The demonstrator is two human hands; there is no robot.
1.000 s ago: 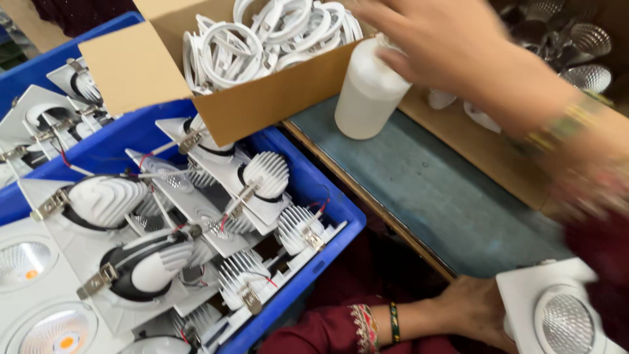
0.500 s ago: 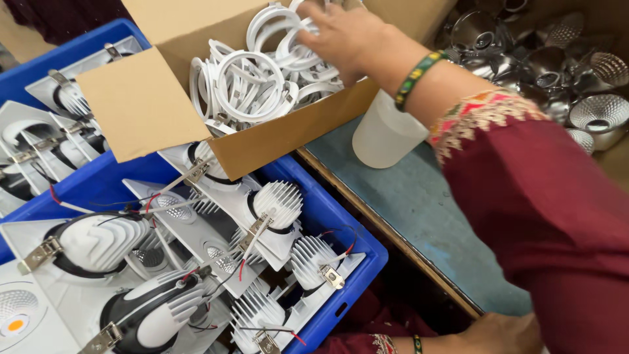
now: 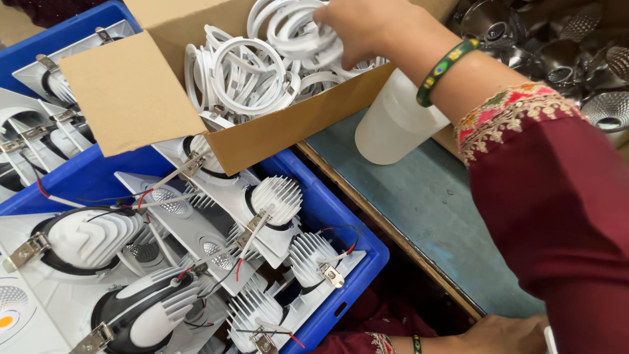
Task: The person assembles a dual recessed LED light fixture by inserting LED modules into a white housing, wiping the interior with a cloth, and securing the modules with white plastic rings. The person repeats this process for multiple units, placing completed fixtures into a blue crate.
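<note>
- The right hand (image 3: 367, 29) reaches across into the open cardboard box (image 3: 131, 98) at the top of the view, its fingers (image 3: 341, 56) curled down and closed on the white plastic rings (image 3: 249, 75) heaped inside; which single ring they pinch cannot be told.
- The rings lie tangled in a loose pile that fills the box up to its front wall, some flat, some tilted on edge.
- A green bangle (image 3: 445, 69) sits on the right wrist, and a dark red sleeve (image 3: 557, 216) with an embroidered cuff covers the forearm.
- The box rests on the back edge of the blue plastic crate (image 3: 341, 223), one flap folded out to the left over the crate.
- The crate holds white square downlight housings (image 3: 216, 242) stacked at angles, with finned white heat sinks (image 3: 275, 196), metal spring clips and thin red and black wires showing.
- A translucent white plastic bottle (image 3: 393, 124) stands on the blue-grey bench (image 3: 419, 216) just right of the box, partly behind the right forearm.
- Shiny metal reflector cups (image 3: 576, 59) lie in a heap at the top right, well apart from the crate.
- The left hand (image 3: 504, 334) sits low at the bottom edge near the bench's front; only its back shows, so whether its fingers are spread or closed cannot be told.
</note>
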